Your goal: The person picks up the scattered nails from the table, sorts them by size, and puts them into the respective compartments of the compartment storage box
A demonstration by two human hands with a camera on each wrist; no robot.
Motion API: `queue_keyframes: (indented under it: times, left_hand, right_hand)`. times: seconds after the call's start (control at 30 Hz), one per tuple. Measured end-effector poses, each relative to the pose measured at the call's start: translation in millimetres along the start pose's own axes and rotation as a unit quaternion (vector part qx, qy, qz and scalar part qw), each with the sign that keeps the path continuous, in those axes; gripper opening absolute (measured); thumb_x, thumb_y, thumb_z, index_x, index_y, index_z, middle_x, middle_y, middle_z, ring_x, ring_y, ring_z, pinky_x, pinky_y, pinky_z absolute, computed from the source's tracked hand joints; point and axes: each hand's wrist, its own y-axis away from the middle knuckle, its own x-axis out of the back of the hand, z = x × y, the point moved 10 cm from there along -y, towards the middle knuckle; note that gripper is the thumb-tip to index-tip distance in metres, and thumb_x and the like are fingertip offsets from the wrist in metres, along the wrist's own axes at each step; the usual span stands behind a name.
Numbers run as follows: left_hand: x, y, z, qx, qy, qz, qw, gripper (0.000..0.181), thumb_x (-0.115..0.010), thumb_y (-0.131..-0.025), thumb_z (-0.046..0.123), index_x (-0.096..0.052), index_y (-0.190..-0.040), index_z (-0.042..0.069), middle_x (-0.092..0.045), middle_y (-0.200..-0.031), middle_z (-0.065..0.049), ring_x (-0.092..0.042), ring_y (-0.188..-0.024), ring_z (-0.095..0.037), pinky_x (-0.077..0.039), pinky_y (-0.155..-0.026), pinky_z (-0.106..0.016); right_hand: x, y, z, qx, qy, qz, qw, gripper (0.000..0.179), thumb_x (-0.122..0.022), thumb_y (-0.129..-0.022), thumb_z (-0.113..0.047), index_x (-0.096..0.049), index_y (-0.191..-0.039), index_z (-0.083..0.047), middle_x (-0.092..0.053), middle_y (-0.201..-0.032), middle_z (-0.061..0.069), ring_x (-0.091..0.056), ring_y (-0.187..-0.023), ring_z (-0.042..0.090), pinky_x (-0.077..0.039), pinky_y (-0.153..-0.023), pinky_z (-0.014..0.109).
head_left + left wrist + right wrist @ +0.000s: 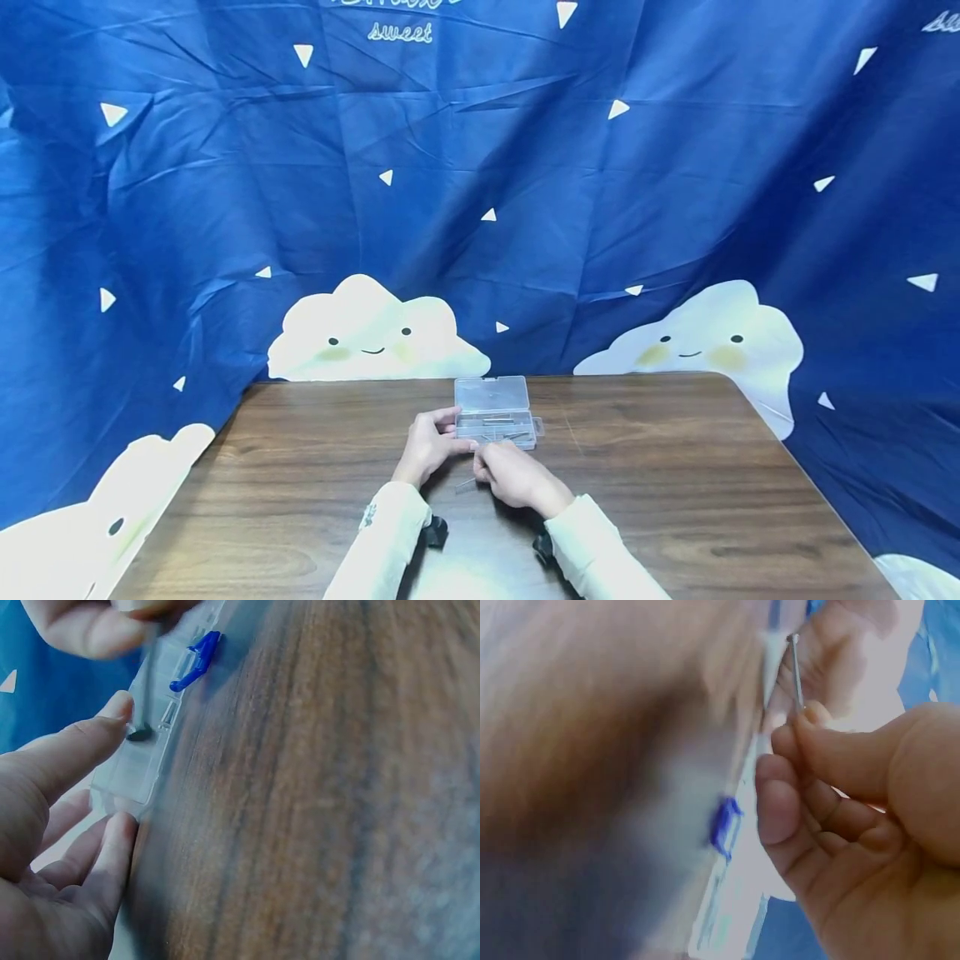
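Note:
A clear plastic box [495,423] lies on the table with its lid [491,393] raised at the back. My left hand [429,447] grips the box's left end, thumb near its front corner and fingers along the side. Between thumb and curled fingers, my right hand [517,477] pinches a nail [796,671], its head pointing away from the fingertips. In the left wrist view that nail's head overlaps the box, close to the left thumb tip. Several thin metal pieces [495,422] lie in the box's compartments.
A small blue latch [196,661] sits on the box's front side. One thin metal piece [465,484] lies on the brown wooden table [675,467] in front of the box. Behind the table hangs a blue cloth [525,167] with white clouds.

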Motion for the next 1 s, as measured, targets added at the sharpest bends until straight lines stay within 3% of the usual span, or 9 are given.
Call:
queue_keyframes:
  times: [0.13, 0.27, 0.67, 1.0]
  left_hand:
    - [1.4, -0.3, -0.6, 0.001, -0.002, 0.002, 1.0, 0.072, -0.096, -0.062, 0.004, -0.067, -0.128, -0.001, -0.071, -0.11, -0.017, -0.068, -0.101, -0.026, -0.057, -0.085, -0.032]
    - [1.3, -0.5, -1.0, 0.0, -0.007, 0.003, 1.0, 0.072, -0.096, -0.063, 0.005, -0.067, -0.128, 0.0, -0.072, -0.112, -0.016, -0.068, -0.101, -0.025, -0.057, -0.084, -0.033]
    - [0.1, 0.7, -3.4, 0.014, -0.014, 0.008, 0.9998, 0.073, -0.097, -0.06, 0.007, -0.069, -0.127, 0.004, -0.072, -0.11, -0.012, -0.068, -0.098, -0.022, -0.057, -0.083, -0.034]
    - [-0.1, -0.4, -3.4, 0.015, -0.008, 0.005, 0.9998, 0.076, -0.098, -0.06, 0.009, -0.067, -0.13, 0.004, -0.072, -0.113, -0.012, -0.068, -0.099, -0.022, -0.057, -0.084, -0.033]
  right_hand:
    - [18.3, 0.1, 13.2, -0.022, -0.04, 0.056, 0.9974, 0.024, -0.062, -0.088, 0.007, -0.058, -0.072, -0.01, -0.048, -0.069, -0.009, -0.047, -0.067, 0.008, -0.044, -0.066, 0.027]
    - [30.8, 1.4, 28.2, -0.058, -0.093, 0.104, 0.9885, 0.017, -0.064, -0.095, -0.002, -0.069, -0.08, -0.009, -0.057, -0.071, -0.007, -0.052, -0.068, 0.007, -0.047, -0.069, 0.029]
    - [45.0, 10.8, 61.1, -0.152, -0.123, 0.193, 0.9615, 0.02, -0.065, -0.093, 0.0, -0.073, -0.079, -0.011, -0.059, -0.067, -0.009, -0.056, -0.07, 0.009, -0.05, -0.075, 0.034]
    - [52.0, 16.4, 87.3, -0.196, -0.118, 0.233, 0.9452, 0.014, -0.068, -0.093, -0.004, -0.076, -0.082, -0.009, -0.061, -0.068, -0.005, -0.055, -0.069, 0.012, -0.049, -0.073, 0.036]
